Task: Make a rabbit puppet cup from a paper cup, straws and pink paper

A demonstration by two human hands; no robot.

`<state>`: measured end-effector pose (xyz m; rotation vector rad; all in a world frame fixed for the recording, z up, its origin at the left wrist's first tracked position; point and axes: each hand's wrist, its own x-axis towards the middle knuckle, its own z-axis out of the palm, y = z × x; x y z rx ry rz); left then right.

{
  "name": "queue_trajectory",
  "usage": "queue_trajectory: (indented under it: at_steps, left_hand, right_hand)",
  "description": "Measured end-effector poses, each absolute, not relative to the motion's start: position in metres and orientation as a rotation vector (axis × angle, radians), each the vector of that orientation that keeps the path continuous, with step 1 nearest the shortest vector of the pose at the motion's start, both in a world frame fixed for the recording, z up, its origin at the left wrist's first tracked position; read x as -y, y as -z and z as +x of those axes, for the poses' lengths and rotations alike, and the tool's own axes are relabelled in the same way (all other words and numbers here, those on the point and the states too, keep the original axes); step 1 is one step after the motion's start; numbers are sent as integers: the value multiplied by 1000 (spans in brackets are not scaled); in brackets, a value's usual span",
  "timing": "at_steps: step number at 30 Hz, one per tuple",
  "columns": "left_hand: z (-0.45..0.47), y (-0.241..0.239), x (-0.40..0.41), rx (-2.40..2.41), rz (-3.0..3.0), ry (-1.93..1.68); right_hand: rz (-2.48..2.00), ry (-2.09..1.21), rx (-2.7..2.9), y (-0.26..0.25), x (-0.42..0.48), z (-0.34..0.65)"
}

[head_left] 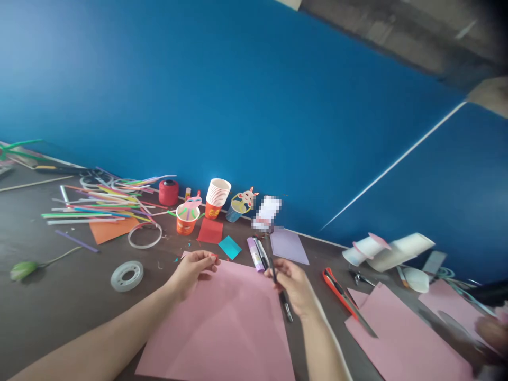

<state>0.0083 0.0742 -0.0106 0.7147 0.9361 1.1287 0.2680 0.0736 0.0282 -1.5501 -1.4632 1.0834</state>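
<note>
In the head view, your right grip (291, 288) is closing around a dark pen (284, 307), and that pen is lying across your fingers with its long axis slanting: the far end is pointing away from you, towards the wall (254, 106) and a little left, while the near end is sticking out below, towards you and slightly right. The pink sheet (222, 333) is spreading over the desk (71, 291) between your forearms, so from the right grip it is lying left and towards you, with the pen standing over its right edge.

Your left grip (194, 271) is hovering or resting by the sheet's far left corner, which it is you cannot tell; its fingers are curling, and something red is showing at the tips, too small to tell whether you are pinching anything. The right grip is sitting nearer the purple tube (255, 255), just beyond it, and nearer the red cutter (339, 290), which is lying off to its right, slanting the same way as the pen.
</note>
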Motion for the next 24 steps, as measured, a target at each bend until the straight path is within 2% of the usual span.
queue_trajectory:
  at_steps: [2,8,24]
  left_hand:
    - [7,12,-75,-917,682,-1138]
    - [8,14,-77,-901,665,-1164]
    - [12,16,-75,-886,686,-1128]
  right_hand:
    - [-1354,-1299,1402,-22,-69,236]
    - [-1330,-1565,1423,-1,-57,195]
    - [-1370,-1556,1521,2,-50,196]
